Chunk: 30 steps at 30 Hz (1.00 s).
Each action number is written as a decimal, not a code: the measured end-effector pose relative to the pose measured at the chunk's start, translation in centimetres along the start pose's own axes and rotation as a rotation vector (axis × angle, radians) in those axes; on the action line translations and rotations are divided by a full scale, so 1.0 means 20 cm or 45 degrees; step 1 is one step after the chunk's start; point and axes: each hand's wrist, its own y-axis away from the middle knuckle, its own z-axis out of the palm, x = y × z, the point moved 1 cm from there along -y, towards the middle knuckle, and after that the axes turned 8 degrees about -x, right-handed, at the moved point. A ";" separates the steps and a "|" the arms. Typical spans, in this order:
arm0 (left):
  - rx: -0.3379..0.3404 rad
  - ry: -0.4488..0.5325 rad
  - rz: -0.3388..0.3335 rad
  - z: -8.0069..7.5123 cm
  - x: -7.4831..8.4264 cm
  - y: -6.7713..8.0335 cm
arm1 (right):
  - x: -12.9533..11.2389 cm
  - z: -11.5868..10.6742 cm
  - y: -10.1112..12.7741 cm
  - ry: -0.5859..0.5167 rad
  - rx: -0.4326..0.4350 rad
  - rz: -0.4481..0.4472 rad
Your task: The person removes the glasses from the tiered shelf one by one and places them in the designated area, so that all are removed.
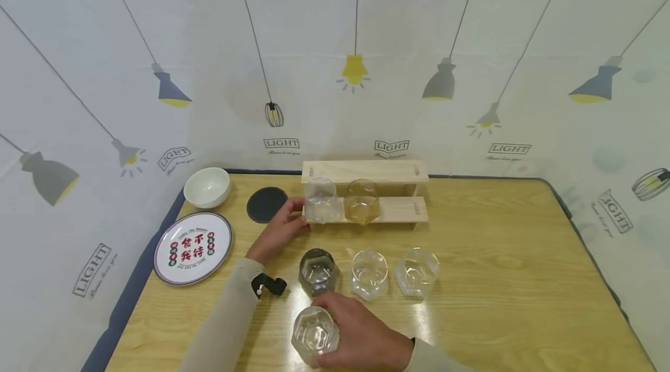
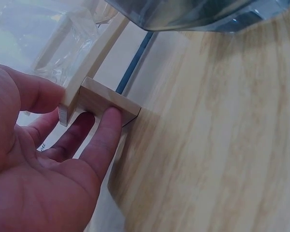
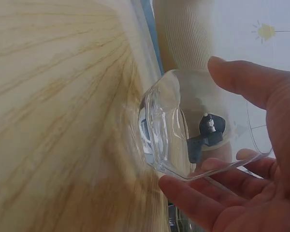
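At the near edge of the tabletop, the right hand curls its fingers and thumb round a clear faceted glass that stands on the wood; the right wrist view shows the thumb over one side and the fingers under the other, with the glass's thick base against the grain. Just beyond it stands a row of three more glasses: a smoky grey one, a clear one and another clear one, set close together but apart. To the right of this row the pale, streaky wood lies open right up to the rounded far corner.

The left hand reaches to the left end of a small two-step rack of light unfinished wood. In the left wrist view its fingers lie nearly straight against the square-cut end block, the thumb on the other side of the strip; it touches rather than grips. On the lower step stand a clear glass next to the hand and an amber-tinted glass beside it, leaving the right half of the step bare.

Left of the rack lie a round dark coaster, a smooth white bowl and a flat printed plate near the left edge.
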 end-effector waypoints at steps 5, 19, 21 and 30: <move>0.000 -0.004 -0.004 0.01 -0.01 -0.01 | 0.00 0.01 0.00 0.066 0.025 -0.007; 0.015 0.014 -0.010 0.01 -0.01 -0.01 | -0.07 -0.15 0.06 0.009 0.061 -0.114; 0.012 0.012 -0.017 0.00 -0.02 -0.01 | -0.10 -0.21 0.06 -0.007 0.088 -0.155; -0.004 0.015 -0.022 0.00 -0.01 -0.02 | -0.15 -0.47 0.04 0.051 0.270 -0.280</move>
